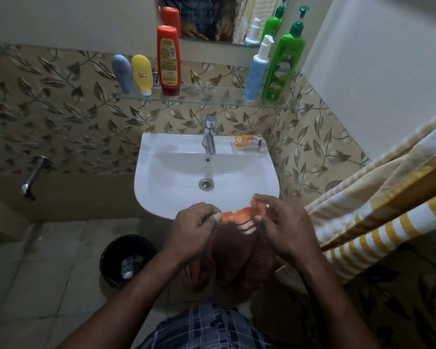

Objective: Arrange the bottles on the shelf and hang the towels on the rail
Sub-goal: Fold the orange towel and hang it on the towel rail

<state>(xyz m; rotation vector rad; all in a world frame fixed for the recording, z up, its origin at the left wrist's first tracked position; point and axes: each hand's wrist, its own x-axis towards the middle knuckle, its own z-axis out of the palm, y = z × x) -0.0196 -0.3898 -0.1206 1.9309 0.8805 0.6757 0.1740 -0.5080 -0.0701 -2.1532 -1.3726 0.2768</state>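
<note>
Head view, orange towel [239,217] pinched between left hand [196,230], right hand [285,227]

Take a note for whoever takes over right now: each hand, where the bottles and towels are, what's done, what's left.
Left hand and right hand each pinch the top edge of the orange towel, in front of the sink.
On the glass shelf: grey bottle, yellow bottle, red bottle at left; blue pump bottle, green pump bottle at right.
Striped towel hangs at right; its rail is hidden.
Done: bottles look arranged. Left: hang the orange towel.
</note>
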